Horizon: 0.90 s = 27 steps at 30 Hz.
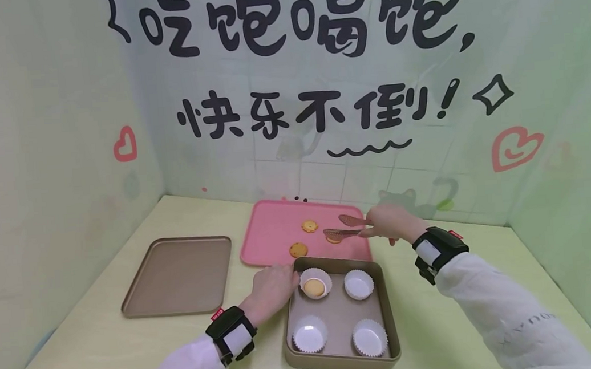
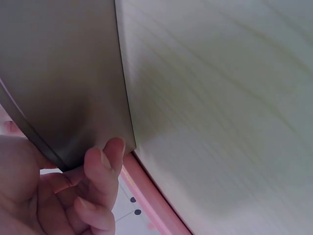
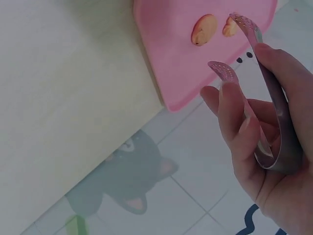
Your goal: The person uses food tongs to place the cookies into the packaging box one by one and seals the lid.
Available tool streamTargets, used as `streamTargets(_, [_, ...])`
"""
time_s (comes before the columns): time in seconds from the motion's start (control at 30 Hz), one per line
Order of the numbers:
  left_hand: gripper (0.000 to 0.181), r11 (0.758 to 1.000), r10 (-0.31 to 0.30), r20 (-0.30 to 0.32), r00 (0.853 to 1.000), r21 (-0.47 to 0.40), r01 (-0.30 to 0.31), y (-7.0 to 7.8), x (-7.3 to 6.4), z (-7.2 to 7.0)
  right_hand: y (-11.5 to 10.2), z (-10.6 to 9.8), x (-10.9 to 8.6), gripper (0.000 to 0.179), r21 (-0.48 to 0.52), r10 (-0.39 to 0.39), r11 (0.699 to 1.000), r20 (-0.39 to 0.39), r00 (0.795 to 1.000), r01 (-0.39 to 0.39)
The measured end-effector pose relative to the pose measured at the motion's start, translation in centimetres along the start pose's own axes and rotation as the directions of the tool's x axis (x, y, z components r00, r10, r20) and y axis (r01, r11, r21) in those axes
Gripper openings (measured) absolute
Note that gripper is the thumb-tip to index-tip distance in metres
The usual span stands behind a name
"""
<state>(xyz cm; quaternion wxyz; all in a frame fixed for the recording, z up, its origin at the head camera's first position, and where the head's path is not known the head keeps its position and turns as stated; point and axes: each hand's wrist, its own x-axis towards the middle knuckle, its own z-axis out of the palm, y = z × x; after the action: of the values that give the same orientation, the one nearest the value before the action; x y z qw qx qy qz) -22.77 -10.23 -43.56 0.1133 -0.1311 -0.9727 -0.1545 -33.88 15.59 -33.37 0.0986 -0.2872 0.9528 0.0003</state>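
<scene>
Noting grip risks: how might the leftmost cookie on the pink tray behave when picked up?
The cookie looks thin, so it might snap if squeezed. Lying flat, it probably won't roll, but could slide on the smooth pink tray.

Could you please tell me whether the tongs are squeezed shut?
No, the tongs stand open in the right hand, their tips apart.

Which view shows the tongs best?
Right wrist: the tongs appear large, both perforated tips and the bend visible. Head: small, tips over the pink tray, rear hidden by the right hand. Left wrist: not in view.
</scene>
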Motion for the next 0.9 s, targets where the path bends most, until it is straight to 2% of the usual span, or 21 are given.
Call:
streamTargets(0.2, [0.035,1.0,-0.002,-0.01,1.0,0.017,0.002,0.1,-0.1,0.1,0.5,1.3,0.9,0.03,0.029,0.036,0.999,0.011,0.999,-0.036])
streamTargets(0.43, [0.035,0.999,0.003,-0.024,1.0,0.032,-0.003,0.2,0.0,0.2,0.8,1.7,1.6,0.03,0.076,0.071,0.995,0.02,0.997,-0.072])
streamTargets(0.67, [0.034,0.999,0.024,-0.059,0.998,0.042,-0.022,0.2,-0.1,0.1,1.2,2.0,1.9,0.029,0.12,0.07,0.99,0.017,0.997,-0.071])
streamTargets(0.9, [0.035,0.999,0.022,-0.051,0.998,0.044,-0.02,0.2,-0.1,0.1,1.4,2.1,2.3,0.027,0.153,0.076,0.985,0.039,0.996,-0.081])
